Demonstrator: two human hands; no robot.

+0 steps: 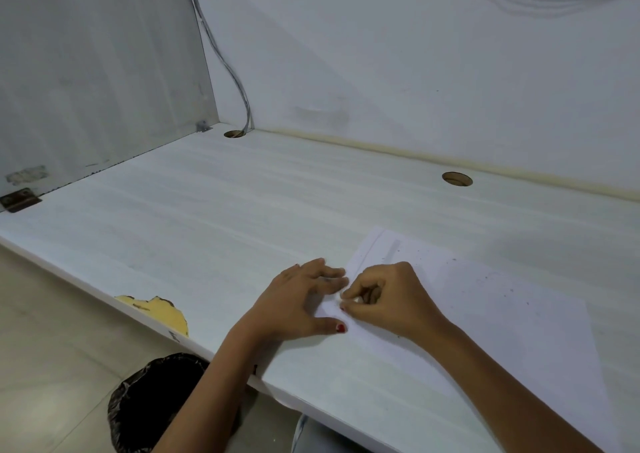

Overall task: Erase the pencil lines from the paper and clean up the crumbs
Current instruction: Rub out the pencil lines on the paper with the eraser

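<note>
- Head view: nearest, below the counter edge, stands a black-lined waste bin; its contents cannot be made out.
- Left hand lies spread flat, pinning the paper at its left edge.
- Right hand is curled tight, apparently pinching a small eraser.
- Risk: hard rubbing near the edge could crease the paper or scatter the crumbs onto the floor.

No words, labels, brands or numbers can be read anywhere. The paper carries only faint pencil lines and dark specks, not writing. A small dark mark on the front edge of the counter is too blurred to make out.
</note>
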